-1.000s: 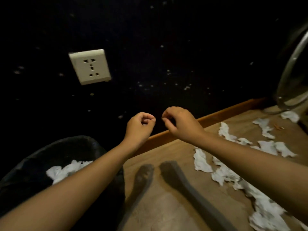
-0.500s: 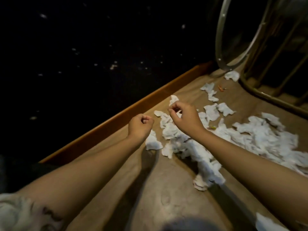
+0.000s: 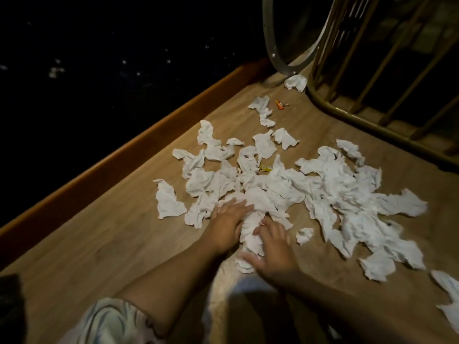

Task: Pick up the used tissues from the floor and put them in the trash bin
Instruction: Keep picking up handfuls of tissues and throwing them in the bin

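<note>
2 hands, left (image 3: pixel 227 225) and right (image 3: pixel 274 254), rest spread-fingered on floor (image 3: pixel 104 244) tissues (image 3: pixel 250 238), gripping nothing.

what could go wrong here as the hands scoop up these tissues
1. The left hand and right hand press on only the near edge of the tissue pile, so loose pieces may slip out of the scoop.
2. A yellow scrap in the pile and an orange bit beyond it could be swept up or missed.
3. The lone tissue by the metal frame is easily overlooked.
</note>
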A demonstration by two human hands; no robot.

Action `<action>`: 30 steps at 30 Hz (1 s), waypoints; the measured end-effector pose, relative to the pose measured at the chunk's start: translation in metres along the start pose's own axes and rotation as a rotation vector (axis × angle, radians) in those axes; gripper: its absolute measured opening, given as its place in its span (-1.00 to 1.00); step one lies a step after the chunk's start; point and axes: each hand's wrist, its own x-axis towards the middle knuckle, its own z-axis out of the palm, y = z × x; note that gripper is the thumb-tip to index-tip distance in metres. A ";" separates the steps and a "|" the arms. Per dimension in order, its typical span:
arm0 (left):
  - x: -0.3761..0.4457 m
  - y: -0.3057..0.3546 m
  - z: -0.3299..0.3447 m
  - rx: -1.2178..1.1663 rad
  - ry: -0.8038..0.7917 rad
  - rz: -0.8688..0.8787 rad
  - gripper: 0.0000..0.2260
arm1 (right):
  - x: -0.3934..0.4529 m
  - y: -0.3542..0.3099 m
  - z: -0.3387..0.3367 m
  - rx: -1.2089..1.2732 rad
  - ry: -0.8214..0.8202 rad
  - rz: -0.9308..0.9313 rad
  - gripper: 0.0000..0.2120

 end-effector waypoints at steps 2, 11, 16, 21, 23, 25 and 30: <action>-0.012 -0.005 0.009 0.129 -0.081 -0.005 -0.53 | -0.013 0.006 0.015 -0.079 -0.045 -0.116 -0.25; -0.099 -0.030 0.024 0.062 0.073 -0.074 -0.59 | -0.013 0.029 0.011 0.182 -0.156 -0.338 -0.61; -0.116 -0.040 0.028 -0.092 0.279 -0.291 -0.54 | -0.009 0.006 -0.009 0.238 -0.101 -0.288 -0.61; -0.099 -0.046 0.002 -0.394 0.632 -0.624 -0.78 | 0.007 -0.006 -0.017 0.396 0.137 0.037 -0.66; -0.094 -0.045 -0.009 -0.397 0.698 -0.656 -0.80 | 0.019 -0.004 -0.020 0.322 0.165 0.089 -0.65; -0.091 -0.039 -0.015 -0.406 0.647 -0.608 -0.69 | 0.027 -0.006 -0.022 0.235 0.122 0.106 -0.57; -0.099 -0.031 0.005 -0.092 0.231 -0.257 -0.58 | 0.024 -0.022 0.000 -0.176 -0.046 0.060 -0.44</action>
